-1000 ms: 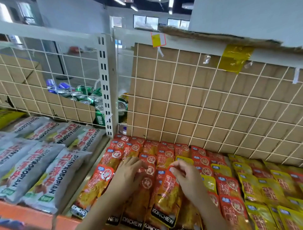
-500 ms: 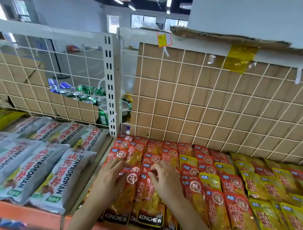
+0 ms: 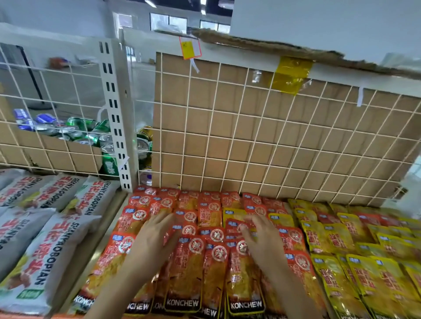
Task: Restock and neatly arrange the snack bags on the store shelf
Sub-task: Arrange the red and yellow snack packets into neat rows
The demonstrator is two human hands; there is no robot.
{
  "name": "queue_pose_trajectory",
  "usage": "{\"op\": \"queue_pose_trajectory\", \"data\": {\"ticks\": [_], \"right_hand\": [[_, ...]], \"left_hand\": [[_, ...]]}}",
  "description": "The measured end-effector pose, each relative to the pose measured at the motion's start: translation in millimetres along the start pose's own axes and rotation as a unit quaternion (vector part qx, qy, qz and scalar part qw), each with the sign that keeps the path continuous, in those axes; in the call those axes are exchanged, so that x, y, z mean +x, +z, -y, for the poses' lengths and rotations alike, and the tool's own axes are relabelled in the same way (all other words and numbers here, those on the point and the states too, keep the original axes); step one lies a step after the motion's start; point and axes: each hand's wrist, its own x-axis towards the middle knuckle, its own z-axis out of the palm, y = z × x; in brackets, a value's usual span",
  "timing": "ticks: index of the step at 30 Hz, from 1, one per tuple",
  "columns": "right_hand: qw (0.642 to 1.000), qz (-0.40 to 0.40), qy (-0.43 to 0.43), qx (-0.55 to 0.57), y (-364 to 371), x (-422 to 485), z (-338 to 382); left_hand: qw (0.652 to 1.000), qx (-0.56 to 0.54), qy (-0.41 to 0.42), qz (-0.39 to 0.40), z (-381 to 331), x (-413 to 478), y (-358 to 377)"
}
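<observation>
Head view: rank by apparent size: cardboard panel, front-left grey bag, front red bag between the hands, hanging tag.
1. cardboard panel
2. grey bag
3. red bag
4. tag
The tag hangs farther back, so its true size is unsure.

White wire grid [image 3: 228, 133] over cardboard backing [image 3: 262, 120], slotted white post [image 3: 113, 118], far windows [image 3: 168, 21] — ceiling lights [image 3: 150, 3]

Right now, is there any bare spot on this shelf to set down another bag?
Only a narrow bare strip between the grey bags and the red bags, running forward from the white upright. Elsewhere it is crowded: red bags and yellow bags overlap from wire grid to front edge.
</observation>
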Motion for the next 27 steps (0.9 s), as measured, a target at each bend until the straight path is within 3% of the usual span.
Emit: {"op": "queue_pose_trajectory", "data": {"ticks": [4, 7, 14, 20, 27], "right_hand": [[0.997, 0.014, 0.04, -0.057, -22.0, 0.8, -34.7], [0.99, 0.087, 0.052, -0.097, -32.1, 0.8, -46.7], [0.977, 0.163, 0.043, -0.134, -39.7, 0.4, -56.3], [0.974, 0.188, 0.048, -0.12, -40.5, 5.8, -50.9], [0.982, 0.176, 0.048, -0.05, -36.2, 12.6, -55.6]], "left_hand": [[0.996, -0.034, 0.013, 0.079, -27.5, 32.2, 19.5], [0.988, -0.021, 0.001, 0.153, -49.0, 57.1, 37.2], [0.975, 0.06, 0.003, 0.212, -64.7, 100.5, 90.6], [0.967, 0.145, -0.003, 0.21, -56.6, 112.2, 117.0], [0.981, 0.099, -0.022, 0.164, -54.6, 118.9, 124.3]]}}
